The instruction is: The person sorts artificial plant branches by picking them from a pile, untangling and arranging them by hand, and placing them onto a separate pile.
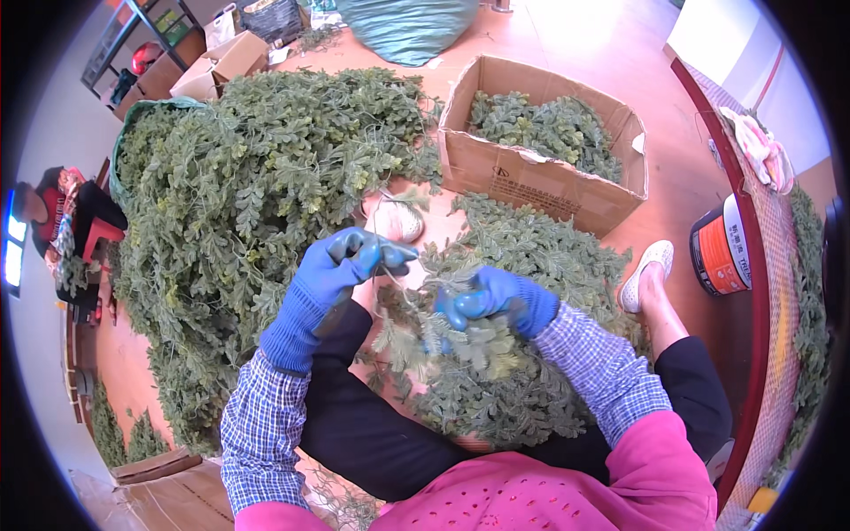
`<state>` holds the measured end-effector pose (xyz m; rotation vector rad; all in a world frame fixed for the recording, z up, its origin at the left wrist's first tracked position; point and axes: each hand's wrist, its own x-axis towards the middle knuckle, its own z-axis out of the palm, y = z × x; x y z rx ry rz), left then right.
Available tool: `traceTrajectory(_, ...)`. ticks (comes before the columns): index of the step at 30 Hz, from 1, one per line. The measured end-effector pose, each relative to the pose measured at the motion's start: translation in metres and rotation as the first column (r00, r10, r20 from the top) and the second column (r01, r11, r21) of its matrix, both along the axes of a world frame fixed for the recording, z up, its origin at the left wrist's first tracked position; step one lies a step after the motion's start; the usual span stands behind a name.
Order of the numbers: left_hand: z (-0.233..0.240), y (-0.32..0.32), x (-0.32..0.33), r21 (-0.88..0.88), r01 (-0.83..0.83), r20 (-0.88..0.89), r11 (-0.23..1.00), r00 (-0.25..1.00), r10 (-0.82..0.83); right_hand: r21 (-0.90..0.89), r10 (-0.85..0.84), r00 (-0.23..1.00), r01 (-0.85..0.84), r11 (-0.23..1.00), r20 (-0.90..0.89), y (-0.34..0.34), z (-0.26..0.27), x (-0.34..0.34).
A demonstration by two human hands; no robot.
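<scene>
Both my hands wear blue rubber-coated knit gloves. My left hand (362, 255) pinches the thin pale stems of an artificial evergreen sprig (405, 338). To its right, my right hand (481, 299) is closed around leafy green parts of the same bunch, slightly blurred. Below and beyond my hands, a pile of artificial greenery (531, 255) lies on the floor between my legs. A much larger heap of the same greenery (265, 166) rises on the left, partly in a green sack.
An open cardboard box (531, 179) with greenery stands ahead. A paint bucket (720, 249) and a red-edged mesh-covered frame (757, 279) are at right. Another person (66, 226) sits at far left, holding greenery. A cardboard carton (172, 494) lies at lower left, a green sack (412, 26) at top.
</scene>
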<state>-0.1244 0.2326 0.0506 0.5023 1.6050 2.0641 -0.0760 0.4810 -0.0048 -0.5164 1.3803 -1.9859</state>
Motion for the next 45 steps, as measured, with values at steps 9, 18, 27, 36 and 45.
traceTrajectory(9,-0.004,0.007,0.024,-0.019,0.038,0.274,0.999,0.961,-0.032,0.434,0.231,0.890,-0.042,0.900,-0.392,0.036,0.029,-0.013)
traceTrajectory(18,-0.012,-0.009,-0.004,-0.493,-0.285,-0.387,0.822,0.918,0.086,0.696,0.468,0.546,0.347,0.628,-0.694,0.081,0.093,0.009)
traceTrajectory(27,0.009,-0.010,-0.025,-0.286,-0.179,0.175,0.941,0.956,0.235,-0.177,0.162,-0.225,0.948,0.265,-0.961,0.166,0.066,-0.143)
traceTrajectory(36,0.027,-0.012,-0.014,-0.338,-0.004,0.301,0.941,0.947,0.113,0.096,0.331,-0.078,0.872,0.480,-0.940,0.060,0.082,-0.131)
traceTrajectory(45,0.023,-0.031,0.043,-0.272,0.281,0.384,0.920,0.909,-0.164,0.613,0.685,0.725,-0.573,0.544,0.070,-0.005,0.032,-0.053)
